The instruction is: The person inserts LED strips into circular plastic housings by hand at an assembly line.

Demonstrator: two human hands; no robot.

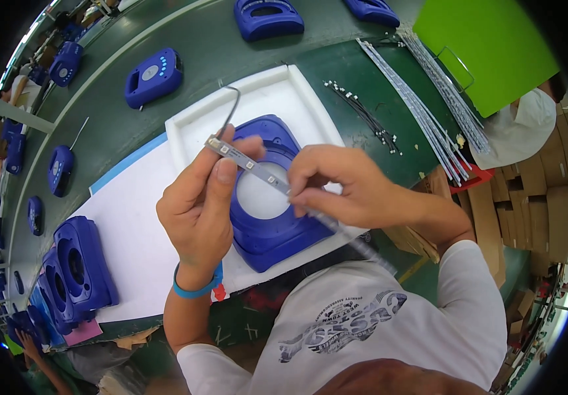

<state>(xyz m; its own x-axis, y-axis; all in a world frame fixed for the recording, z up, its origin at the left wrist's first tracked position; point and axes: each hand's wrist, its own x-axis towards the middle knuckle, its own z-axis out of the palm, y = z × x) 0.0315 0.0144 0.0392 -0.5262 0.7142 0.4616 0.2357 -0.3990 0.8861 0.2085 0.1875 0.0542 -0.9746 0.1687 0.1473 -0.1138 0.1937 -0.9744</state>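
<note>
In the head view, I hold the LED strip [257, 170] above the blue housing [267, 240] in the white tray [307, 105]: my left hand [198, 217] pinches its wired end, my right hand [340, 184] pinches farther along. It looks light, bendy, delicate at the wire [234, 108]; best gripped by its edges. The tray's raised far edge could snag the wire; upward seems roomiest.

I have passing room over the white sheet [132, 204], between the stacked blue housings [93, 266] and left hand [198, 214]; rightward, the white tray's [317, 105] raised rim and strip bundles [413, 108] obstruct.
</note>
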